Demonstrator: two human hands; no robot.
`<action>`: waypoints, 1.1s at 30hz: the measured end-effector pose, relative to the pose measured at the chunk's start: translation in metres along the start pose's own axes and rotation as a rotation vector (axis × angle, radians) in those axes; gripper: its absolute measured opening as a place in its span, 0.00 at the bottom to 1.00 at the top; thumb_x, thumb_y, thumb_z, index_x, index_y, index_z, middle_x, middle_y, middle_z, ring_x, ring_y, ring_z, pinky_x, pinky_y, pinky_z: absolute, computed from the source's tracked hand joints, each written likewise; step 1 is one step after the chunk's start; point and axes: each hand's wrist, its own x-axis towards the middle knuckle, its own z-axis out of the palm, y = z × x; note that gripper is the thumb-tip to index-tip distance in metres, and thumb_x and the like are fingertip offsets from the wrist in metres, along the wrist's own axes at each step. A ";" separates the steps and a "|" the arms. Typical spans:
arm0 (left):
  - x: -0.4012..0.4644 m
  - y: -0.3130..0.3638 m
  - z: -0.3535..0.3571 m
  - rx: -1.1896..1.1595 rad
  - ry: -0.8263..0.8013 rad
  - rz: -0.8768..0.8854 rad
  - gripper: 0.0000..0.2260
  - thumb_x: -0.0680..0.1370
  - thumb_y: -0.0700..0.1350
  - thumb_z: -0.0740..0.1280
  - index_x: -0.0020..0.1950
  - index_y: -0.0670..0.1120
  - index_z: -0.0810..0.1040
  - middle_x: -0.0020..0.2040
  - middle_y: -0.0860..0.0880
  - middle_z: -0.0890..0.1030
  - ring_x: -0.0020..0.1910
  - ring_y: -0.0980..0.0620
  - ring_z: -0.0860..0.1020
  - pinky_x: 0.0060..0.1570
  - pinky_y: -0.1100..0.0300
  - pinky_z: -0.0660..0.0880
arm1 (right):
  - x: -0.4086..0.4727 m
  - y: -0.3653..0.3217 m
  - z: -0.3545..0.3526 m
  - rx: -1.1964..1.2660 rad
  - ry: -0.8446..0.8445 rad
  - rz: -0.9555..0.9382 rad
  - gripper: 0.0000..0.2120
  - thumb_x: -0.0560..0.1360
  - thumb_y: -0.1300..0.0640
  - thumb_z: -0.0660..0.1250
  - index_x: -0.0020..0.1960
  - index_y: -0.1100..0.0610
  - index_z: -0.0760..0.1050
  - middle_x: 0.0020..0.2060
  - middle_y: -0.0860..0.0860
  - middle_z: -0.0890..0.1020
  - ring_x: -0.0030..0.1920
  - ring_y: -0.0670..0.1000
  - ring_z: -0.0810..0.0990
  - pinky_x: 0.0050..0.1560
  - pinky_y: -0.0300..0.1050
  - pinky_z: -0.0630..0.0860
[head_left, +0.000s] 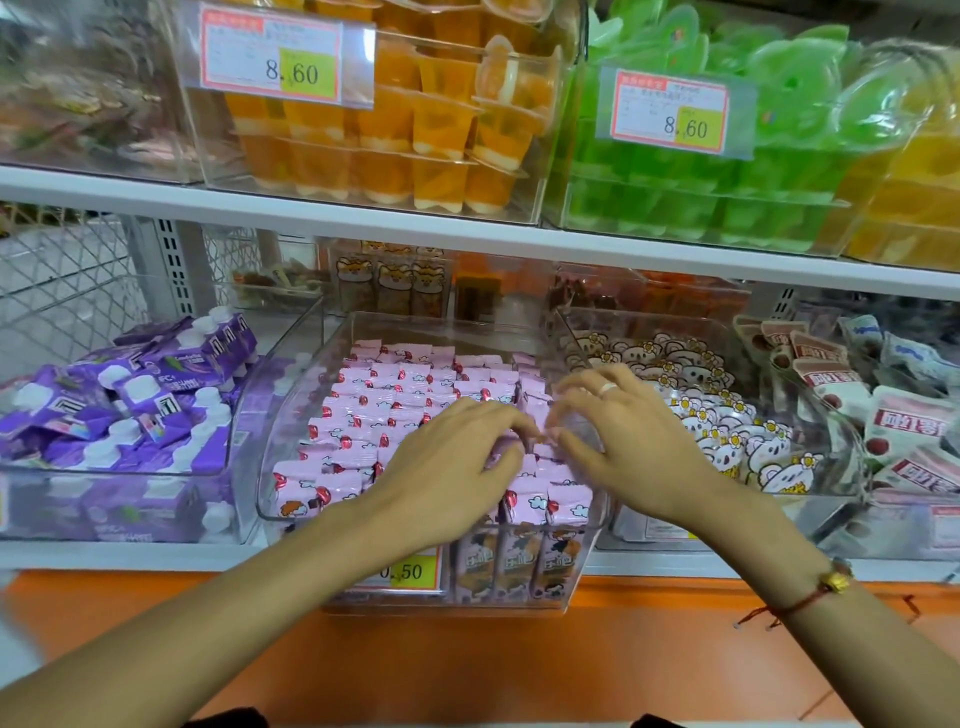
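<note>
My left hand (457, 462) and right hand (623, 441) curl over the pink snack packets (374, 400), fingertips pinching some, right of middle in the clear bin (283, 415) on the shelf (156, 558) — likely light, slippery film, so I'd pinch the sealed tops.

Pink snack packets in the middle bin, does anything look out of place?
Mostly neat rows, but the pink packets between the left hand and right hand lean askew, breaking the rows.
</note>
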 end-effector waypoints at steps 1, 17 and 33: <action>0.001 -0.002 0.000 -0.007 0.024 -0.017 0.10 0.81 0.48 0.57 0.60 0.57 0.73 0.52 0.61 0.74 0.52 0.62 0.66 0.43 0.64 0.66 | 0.001 0.001 0.001 -0.074 -0.064 0.001 0.12 0.78 0.47 0.59 0.56 0.48 0.78 0.62 0.47 0.74 0.63 0.50 0.66 0.58 0.46 0.63; 0.052 -0.021 0.007 0.118 -0.415 0.044 0.15 0.82 0.48 0.53 0.66 0.53 0.73 0.64 0.55 0.74 0.54 0.58 0.65 0.53 0.60 0.63 | -0.015 0.011 0.012 0.201 0.077 0.304 0.14 0.80 0.46 0.56 0.43 0.52 0.74 0.41 0.47 0.72 0.42 0.52 0.76 0.39 0.43 0.64; 0.106 -0.007 0.009 0.288 -0.333 -0.160 0.05 0.75 0.48 0.69 0.47 0.50 0.83 0.49 0.52 0.84 0.50 0.49 0.80 0.48 0.54 0.76 | -0.021 0.025 0.018 0.326 0.200 0.421 0.13 0.76 0.53 0.64 0.61 0.52 0.75 0.49 0.47 0.78 0.37 0.45 0.78 0.41 0.44 0.73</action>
